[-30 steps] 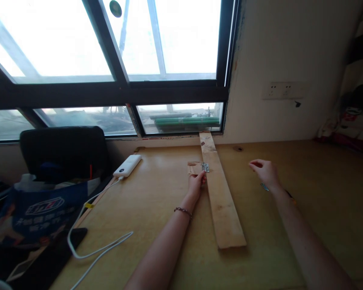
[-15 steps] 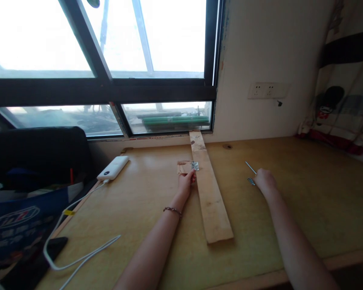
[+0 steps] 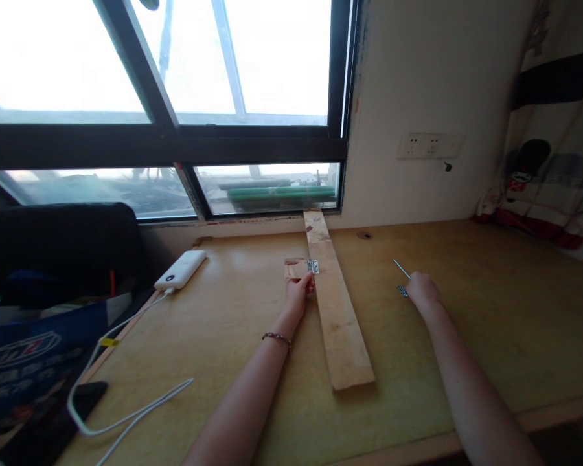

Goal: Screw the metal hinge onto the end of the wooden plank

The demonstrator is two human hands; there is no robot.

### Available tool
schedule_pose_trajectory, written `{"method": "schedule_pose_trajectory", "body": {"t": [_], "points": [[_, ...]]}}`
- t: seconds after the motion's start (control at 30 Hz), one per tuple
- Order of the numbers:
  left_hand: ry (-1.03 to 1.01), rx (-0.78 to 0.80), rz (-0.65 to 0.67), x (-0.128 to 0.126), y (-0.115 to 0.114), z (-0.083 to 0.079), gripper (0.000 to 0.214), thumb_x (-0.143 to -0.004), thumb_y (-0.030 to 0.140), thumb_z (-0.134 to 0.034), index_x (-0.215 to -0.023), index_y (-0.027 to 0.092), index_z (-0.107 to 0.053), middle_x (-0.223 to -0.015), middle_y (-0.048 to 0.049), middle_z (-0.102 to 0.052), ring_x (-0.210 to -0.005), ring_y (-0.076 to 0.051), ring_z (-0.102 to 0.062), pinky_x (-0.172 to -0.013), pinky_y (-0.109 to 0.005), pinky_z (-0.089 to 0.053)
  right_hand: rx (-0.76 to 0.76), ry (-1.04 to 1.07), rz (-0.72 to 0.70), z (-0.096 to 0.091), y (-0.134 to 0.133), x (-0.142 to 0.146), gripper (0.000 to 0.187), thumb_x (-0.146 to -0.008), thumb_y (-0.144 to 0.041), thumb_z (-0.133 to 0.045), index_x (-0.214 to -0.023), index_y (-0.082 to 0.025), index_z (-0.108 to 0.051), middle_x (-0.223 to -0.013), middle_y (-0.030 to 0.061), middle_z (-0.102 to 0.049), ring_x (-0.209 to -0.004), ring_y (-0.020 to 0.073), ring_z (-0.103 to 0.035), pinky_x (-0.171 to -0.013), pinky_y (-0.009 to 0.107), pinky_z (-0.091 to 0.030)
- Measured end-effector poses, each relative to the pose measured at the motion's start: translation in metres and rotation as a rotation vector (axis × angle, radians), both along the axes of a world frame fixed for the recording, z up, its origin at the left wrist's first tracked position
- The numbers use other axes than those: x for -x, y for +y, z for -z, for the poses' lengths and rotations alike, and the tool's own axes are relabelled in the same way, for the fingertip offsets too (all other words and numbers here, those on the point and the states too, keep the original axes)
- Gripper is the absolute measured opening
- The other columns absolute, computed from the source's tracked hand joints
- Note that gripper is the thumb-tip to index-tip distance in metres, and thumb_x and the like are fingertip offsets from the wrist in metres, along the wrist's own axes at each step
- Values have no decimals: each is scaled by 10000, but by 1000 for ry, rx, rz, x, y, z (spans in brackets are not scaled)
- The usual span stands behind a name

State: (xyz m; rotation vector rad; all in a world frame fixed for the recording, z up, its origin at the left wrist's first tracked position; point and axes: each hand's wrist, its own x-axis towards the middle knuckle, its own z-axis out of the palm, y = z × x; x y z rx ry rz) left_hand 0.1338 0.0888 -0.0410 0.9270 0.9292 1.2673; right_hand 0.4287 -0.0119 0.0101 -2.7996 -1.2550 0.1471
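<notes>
The left hand (image 3: 297, 294) is stretched forward, thumb (image 3: 305, 280) extended and fingers (image 3: 311, 285) bent in a pinch; behind them, the wrist (image 3: 288, 318) runs nearly straight into the left forearm (image 3: 255, 391). Well right of those fingers, the right hand (image 3: 423, 292) is curled in a fist, the right forearm (image 3: 466, 375) slanting back behind the knuckles (image 3: 429, 279).
</notes>
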Motion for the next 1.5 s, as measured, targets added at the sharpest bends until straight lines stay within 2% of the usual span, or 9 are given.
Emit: {"method": "schedule_pose_trajectory", "body": {"t": [0.4,0.7,1.03,1.23,1.33,1.4,1.5], "points": [[12,-17,-5,0,3,5,308,-591,404,-679,-571,119,-565,-491,9,-538,-378,-44,-424,-390,-180,-305,-25,28,19,3,2,-6,260,-735,-159,-532,-946,-85,-665,-905,218,-647,-842,291,-642,-624,310,-490],[-2,-24,-3,0,2,3,301,-595,393,-684,-607,117,-564,-499,11,-540,-377,-43,-430,-379,-172,-300,-37,0,-2,4,1,-2,260,-743,-169,-544,-955,-74,-660,-905,217,-648,-857,274,-641,-651,291,-491],[0,-11,5,0,1,2,321,-586,413,-684,-608,122,-549,-500,19,-529,-377,-43,-417,-385,-180,-296,-66,-1,5,5,3,6,272,-734,-218,-560,-950,-77,-647,-941,213,-644,-876,297,-634,-652,322,-493],[1,3,2,0,-2,-2,321,-579,412,-687,-594,123,-547,-503,11,-534,-385,-46,-418,-394,-182,-302,-157,5,0,3,4,2,269,-689,-292,-575,-819,-76,-670,-831,198,-664,-820,294,-640,-612,302,-464],[8,12,-12,0,-3,-4,318,-569,408,-691,-582,122,-552,-498,9,-536,-385,-47,-420,-396,-184,-306,-322,163,-35,-3,5,7,231,-675,-325,-552,-684,-118,-656,-691,145,-662,-731,253,-642,-560,275,-438],[0,14,-19,0,-3,-4,313,-563,401,-693,-584,121,-555,-499,9,-536,-384,-47,-421,-394,-183,-303,-486,414,-88,-9,8,21,223,-677,-335,-526,-643,-136,-619,-620,100,-643,-624,196,-624,-505,243,-416],[-8,10,-17,0,-2,-2,312,-569,400,-687,-571,119,-552,-501,9,-533,-385,-45,-418,-389,-180,-294,-711,891,-225,-20,19,58,207,-679,-344,-501,-675,-144,-556,-613,54,-630,-487,117,-559,-426,199,-378]]}}
